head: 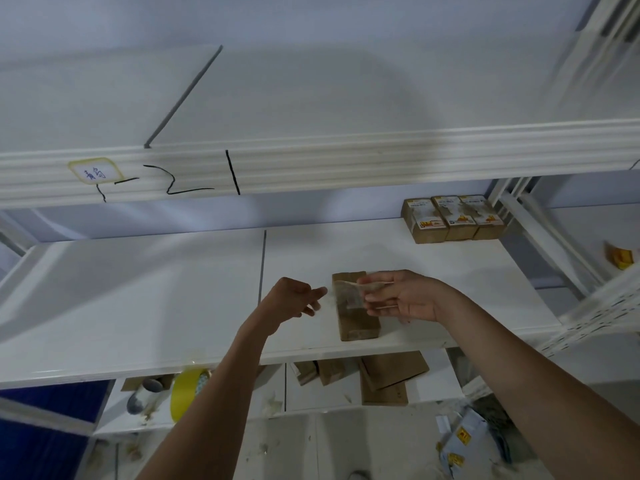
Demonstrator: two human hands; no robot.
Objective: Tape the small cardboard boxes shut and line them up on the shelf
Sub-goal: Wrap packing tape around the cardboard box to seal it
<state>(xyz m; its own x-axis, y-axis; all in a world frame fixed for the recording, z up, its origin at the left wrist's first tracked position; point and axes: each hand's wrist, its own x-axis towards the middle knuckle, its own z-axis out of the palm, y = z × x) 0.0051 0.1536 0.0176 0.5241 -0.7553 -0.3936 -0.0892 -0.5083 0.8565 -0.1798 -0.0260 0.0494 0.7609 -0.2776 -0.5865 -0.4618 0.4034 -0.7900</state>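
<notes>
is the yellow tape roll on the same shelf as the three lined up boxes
No, the tape roll sits on the shelf below the three boxes.
</notes>
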